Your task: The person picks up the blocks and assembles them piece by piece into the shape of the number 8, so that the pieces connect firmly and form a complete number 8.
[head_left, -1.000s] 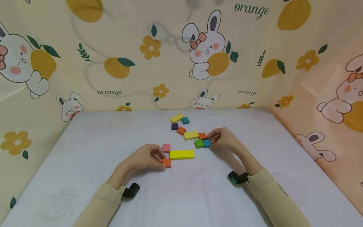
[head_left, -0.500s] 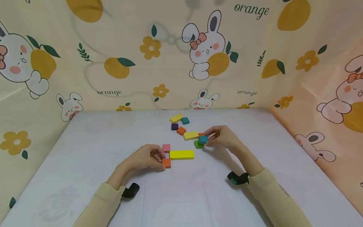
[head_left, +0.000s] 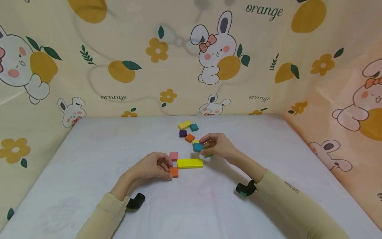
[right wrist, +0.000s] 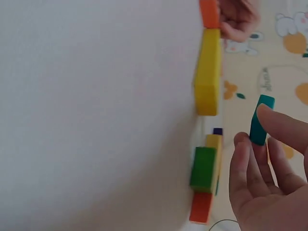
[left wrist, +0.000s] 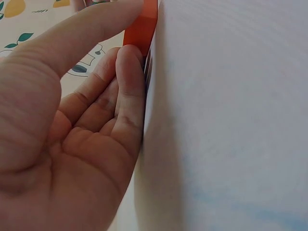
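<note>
Right hand (head_left: 219, 146) pinches a teal block (head_left: 197, 147) above the tabletop (head_left: 194, 205), short of its far edge; left hand (head_left: 150, 166), fingers bent, holds an orange block (head_left: 174, 172) lying farther from that edge.

The person is wearing two long beige sleeves, the left sleeve (head_left: 102, 215) and the right sleeve (head_left: 295, 205), which are leaving the left hand (head_left: 153, 165) and right hand (head_left: 219, 146) bare. Small dark lettering (head_left: 291, 187) is running along the right one, whose cloth is creasing lower down. A bent, rounded black camera is jutting from each cuff, left camera (head_left: 136, 201) and right camera (head_left: 246, 188), the latter showing a green patch (head_left: 243, 193).
</note>
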The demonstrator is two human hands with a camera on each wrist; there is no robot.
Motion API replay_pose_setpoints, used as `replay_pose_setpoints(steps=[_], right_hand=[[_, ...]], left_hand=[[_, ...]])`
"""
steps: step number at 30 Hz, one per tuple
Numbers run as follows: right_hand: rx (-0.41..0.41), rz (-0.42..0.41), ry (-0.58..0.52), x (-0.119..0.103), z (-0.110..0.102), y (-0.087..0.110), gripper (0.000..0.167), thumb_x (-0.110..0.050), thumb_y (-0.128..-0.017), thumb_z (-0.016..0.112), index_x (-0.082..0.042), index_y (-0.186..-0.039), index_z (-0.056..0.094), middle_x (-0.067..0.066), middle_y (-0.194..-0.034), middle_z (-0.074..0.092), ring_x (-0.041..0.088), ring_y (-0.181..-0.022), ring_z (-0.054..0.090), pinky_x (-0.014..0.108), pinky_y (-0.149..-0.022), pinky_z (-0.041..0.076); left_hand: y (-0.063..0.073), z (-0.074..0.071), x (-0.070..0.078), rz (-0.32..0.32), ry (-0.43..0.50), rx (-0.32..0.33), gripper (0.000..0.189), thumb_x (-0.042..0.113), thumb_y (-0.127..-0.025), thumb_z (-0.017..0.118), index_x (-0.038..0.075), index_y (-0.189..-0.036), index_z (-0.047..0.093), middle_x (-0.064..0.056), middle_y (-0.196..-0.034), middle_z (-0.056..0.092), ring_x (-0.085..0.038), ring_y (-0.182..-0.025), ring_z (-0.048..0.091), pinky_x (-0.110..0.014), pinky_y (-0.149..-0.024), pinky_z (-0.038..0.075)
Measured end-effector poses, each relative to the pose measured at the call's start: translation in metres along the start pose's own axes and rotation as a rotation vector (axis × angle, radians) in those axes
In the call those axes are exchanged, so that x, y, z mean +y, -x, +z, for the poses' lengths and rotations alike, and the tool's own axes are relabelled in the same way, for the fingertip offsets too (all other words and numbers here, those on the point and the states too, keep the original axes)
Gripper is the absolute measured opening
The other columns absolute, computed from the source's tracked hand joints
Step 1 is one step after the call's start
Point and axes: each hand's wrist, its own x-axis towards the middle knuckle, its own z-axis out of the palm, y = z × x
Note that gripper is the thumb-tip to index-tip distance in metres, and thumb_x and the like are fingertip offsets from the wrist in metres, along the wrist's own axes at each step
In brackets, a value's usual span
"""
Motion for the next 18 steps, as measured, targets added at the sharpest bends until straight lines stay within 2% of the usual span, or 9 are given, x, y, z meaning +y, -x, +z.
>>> replay_pose_setpoints(steps=[10,18], right_hand=[[0.008,0.033,0.137,0.0033,0.0020,-0.0041,0.034,0.000,-0.075,0.084,-0.007,-0.105,0.068,0.006,-0.107,0.067,0.024,-0.093,0.065,0.032,-0.083,0.054],[0.039,0.004,0.328,0.0048,-0.0059,-0.0043,0.035,-0.002,-0.073,0.086,-0.004,-0.102,0.069,0.006,-0.100,0.069,0.022,-0.087,0.064,0.034,-0.084,0.053]], left_hand=[[0.0018,-0.0009,0.0012,0.015,0.000,-0.001,0.037,0.019,-0.076,0.087,0.010,-0.104,0.064,-0.006,-0.094,0.065,-0.023,-0.087,0.061,-0.033,-0.081,0.051],[0.0020,-0.0002,0.0013,0.016,-0.008,-0.004,0.037,0.019,-0.076,0.087,0.010,-0.104,0.064,-0.005,-0.093,0.065,-0.023,-0.087,0.061,-0.033,-0.082,0.051]])
